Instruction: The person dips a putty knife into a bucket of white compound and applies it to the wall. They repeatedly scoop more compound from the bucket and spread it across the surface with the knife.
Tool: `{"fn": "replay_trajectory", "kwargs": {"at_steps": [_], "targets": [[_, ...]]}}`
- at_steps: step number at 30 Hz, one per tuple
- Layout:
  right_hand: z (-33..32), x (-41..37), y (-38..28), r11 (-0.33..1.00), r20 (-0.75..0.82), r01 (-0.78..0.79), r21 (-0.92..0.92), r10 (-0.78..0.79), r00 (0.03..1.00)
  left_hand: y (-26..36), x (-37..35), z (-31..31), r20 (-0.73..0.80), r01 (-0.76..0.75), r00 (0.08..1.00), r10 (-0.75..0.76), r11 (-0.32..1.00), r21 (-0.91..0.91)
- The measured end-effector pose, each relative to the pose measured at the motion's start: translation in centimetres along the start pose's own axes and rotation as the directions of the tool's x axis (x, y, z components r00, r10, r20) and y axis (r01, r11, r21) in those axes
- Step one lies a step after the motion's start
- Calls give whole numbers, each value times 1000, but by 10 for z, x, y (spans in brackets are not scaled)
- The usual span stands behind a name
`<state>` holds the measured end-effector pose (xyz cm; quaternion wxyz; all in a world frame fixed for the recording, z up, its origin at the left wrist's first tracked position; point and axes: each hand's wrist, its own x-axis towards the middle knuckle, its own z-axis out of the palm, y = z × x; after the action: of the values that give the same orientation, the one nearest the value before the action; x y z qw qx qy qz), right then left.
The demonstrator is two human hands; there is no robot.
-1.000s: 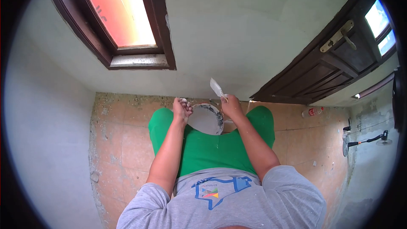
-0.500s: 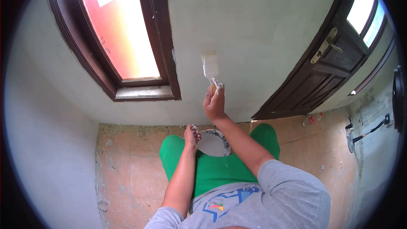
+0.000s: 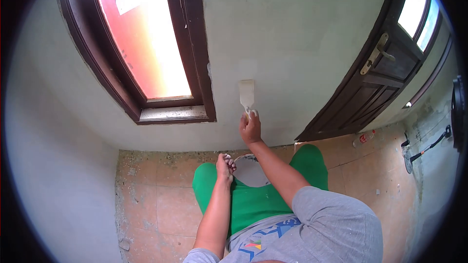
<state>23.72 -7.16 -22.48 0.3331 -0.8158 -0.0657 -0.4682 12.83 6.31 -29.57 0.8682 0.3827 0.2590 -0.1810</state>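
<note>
- The person sits or squats low in green pants (image 3: 261, 198), knees wide apart, which seems to make room for the bucket. Call the bucket the middle of a clock, with 12 toward the wall.
- The bucket (image 3: 241, 157) is between the knees, likely so the pale, smooth stuff (image 3: 252, 173) in it is easy to reach.
- The left hand (image 3: 225, 166) is at 9 o'clock, right by the bucket's rim. Its fingers look bent and have white bits on them. I cannot tell if it is all the way closed, or if it has hold of the rim.
- The right hand (image 3: 250, 127) is at 12 o'clock, gripping a flat tool (image 3: 247, 92) by its handle. The wide end points up and seems to lie flat on the wall (image 3: 292, 34), which would help it touch evenly.
- A bottle (image 3: 363, 138) is on the floor between 2 and 3 o'clock, out of the way.
- A window (image 3: 146, 44) is between 10 and 11 o'clock, and a brown door (image 3: 371, 68) between 1 and 2.
</note>
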Motion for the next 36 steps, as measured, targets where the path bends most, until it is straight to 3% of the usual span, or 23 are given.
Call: {"fn": "replay_trajectory", "kwargs": {"at_steps": [6, 10, 13, 15, 20, 23, 25, 29, 36], "targets": [[-8, 36, -27, 992, -138, 124, 19, -120, 983, -7, 5, 3, 49, 19, 999, -20, 1000, 13], [-2, 72, -47, 990, -181, 136, 37, -127, 975, -11, 9, 5, -5, 26, 1000, -25, 997, 71], [2, 69, -45, 998, -38, 24, 64, -22, 999, -8, 11, 5, -1, 26, 1000, -26, 997, 69], [3, 51, -35, 998, -11, 41, 46, -41, 999, -8, 11, 2, 19, 21, 1000, -21, 1000, -4], [-19, -5, -10, 999, 95, 43, 33, -46, 994, -9, 13, 2, -14, 56, 998, -55, 998, 34], [-37, 3, -10, 991, 41, 96, 96, -100, 994, -9, 21, 5, 17, 79, 997, -79, 997, 23], [-43, 30, -11, 981, -124, 188, 55, -180, 976, -12, 23, 0, 55, 82, 995, -84, 996, 37], [-41, 77, -6, 987, -18, 145, -66, -147, 989, -15, 21, 3, 35, 72, 997, -74, 996, 52], [-37, 21, 33, 990, 204, 112, -89, -92, 975, -12, 25, 7, 41, 79, 996, -81, 996, 44]]}}
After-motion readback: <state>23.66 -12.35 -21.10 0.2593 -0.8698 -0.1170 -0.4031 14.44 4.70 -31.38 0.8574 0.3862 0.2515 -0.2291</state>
